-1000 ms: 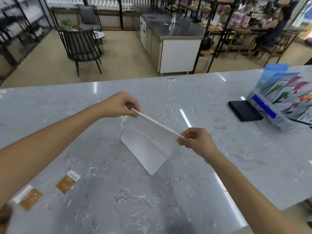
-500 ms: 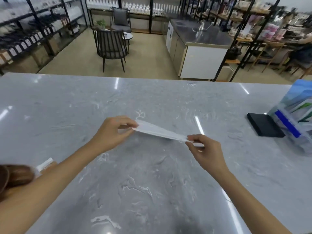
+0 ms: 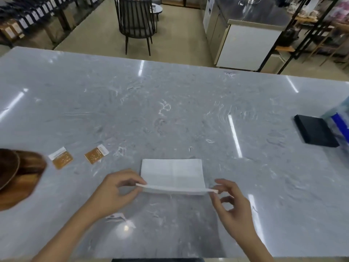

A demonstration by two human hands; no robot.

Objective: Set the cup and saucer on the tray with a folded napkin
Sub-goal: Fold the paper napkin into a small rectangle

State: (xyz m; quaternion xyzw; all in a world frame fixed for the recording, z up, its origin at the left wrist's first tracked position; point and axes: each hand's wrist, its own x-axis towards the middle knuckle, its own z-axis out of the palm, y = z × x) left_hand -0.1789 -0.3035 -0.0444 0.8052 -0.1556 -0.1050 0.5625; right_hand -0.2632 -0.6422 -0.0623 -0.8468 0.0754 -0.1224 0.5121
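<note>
A white paper napkin (image 3: 172, 173) lies on the grey marble counter (image 3: 170, 114), its far part flat and its near edge lifted. My left hand (image 3: 117, 191) pinches the near left corner. My right hand (image 3: 230, 203) pinches the near right corner between thumb and forefinger, the other fingers spread. A brown wooden tray (image 3: 17, 176) shows partly at the left edge of the head view. No cup or saucer is in view.
Two small orange-brown sachets (image 3: 61, 157) (image 3: 96, 154) lie left of the napkin. A black flat box (image 3: 316, 133) and a clear holder with blue-edged cards (image 3: 340, 123) stand at the right. A dark chair (image 3: 136, 21) and a white cabinet (image 3: 245, 42) stand beyond the counter.
The napkin, held in the air between both hands, has come down onto the counter nearer to me. The head view tilted down and left, which brought the tray and sachets into sight.
</note>
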